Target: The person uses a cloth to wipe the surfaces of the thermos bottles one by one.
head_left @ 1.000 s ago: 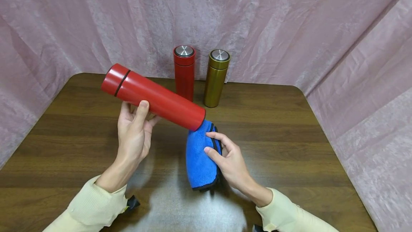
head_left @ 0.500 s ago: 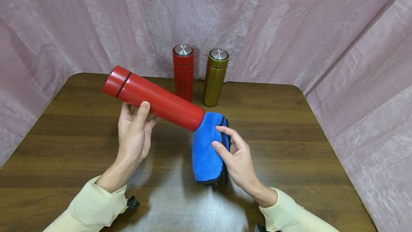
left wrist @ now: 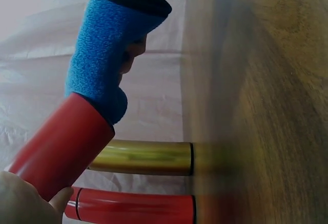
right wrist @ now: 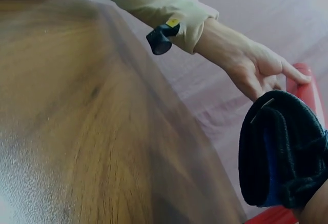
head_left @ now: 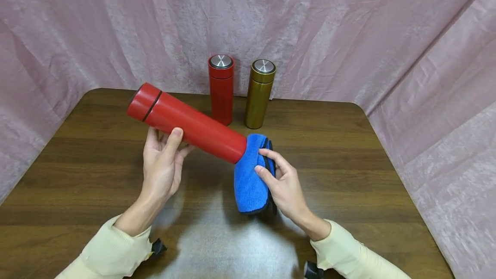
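Observation:
My left hand [head_left: 162,167] grips a red thermos flask [head_left: 193,126] around its middle, thumb on the near side. The flask is held up over the table, tilted, with its lid end high at the left and its base low at the right. In my right hand [head_left: 284,184] is a folded blue towel [head_left: 252,180] with black edging, pinched between thumb and fingers. The towel lies against the flask's base; in the left wrist view the blue cloth [left wrist: 97,55] covers the base end. The right wrist view shows the towel's dark folded edges [right wrist: 279,152].
Behind the hands, a second red flask [head_left: 221,94] and a gold flask [head_left: 259,98] stand upright near the far edge of the wooden table [head_left: 329,158]. A pink curtain [head_left: 310,20] hangs around the table's back and sides.
The towel in my right hand has shifted right and slightly up along the flask's base. My left hand has lowered the flask's lid end a little and moved it slightly right.

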A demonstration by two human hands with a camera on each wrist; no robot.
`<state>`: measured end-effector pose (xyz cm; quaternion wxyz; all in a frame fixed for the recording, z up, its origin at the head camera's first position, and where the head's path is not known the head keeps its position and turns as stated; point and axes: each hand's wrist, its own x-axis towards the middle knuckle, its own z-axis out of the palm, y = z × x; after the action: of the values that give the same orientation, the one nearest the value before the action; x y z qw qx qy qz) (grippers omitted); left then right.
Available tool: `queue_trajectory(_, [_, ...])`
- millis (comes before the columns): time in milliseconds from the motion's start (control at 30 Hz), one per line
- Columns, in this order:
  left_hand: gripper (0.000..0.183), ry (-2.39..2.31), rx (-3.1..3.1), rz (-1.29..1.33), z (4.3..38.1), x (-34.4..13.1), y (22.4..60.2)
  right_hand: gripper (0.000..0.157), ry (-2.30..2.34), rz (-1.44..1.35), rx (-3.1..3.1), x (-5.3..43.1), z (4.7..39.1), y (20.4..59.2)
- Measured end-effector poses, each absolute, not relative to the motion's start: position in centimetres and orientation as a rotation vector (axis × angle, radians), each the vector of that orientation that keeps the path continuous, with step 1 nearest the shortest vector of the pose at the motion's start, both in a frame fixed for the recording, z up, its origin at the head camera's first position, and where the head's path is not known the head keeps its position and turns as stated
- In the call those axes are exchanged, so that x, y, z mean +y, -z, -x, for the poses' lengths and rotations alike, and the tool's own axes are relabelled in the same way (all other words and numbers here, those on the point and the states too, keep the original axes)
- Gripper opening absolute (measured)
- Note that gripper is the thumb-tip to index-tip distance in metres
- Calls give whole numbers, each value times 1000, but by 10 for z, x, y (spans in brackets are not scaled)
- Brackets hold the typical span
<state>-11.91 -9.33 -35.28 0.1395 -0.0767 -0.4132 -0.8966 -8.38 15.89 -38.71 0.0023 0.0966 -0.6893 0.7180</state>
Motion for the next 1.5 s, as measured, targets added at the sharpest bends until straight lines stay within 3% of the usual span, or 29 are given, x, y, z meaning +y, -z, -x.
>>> queue_trajectory(700, [35, 2599, -1153, 227, 119, -87, 358, 41, -2203, -330, -2394, 155, 90, 399])
queue_trajectory(1000, [36, 2581, -1206, 168, 123, -88, 358, 34, -2017, -423, -2671, 161, 91, 401])
queue_trajectory(1267, [42, 2536, -1259, 128, 127, -102, 359, 32, -1893, -661, -2857, 171, 87, 405])
queue_trajectory(1500, [43, 2478, -1321, 23, 129, -129, 358, 32, -1957, -633, -2870, 180, 84, 403])
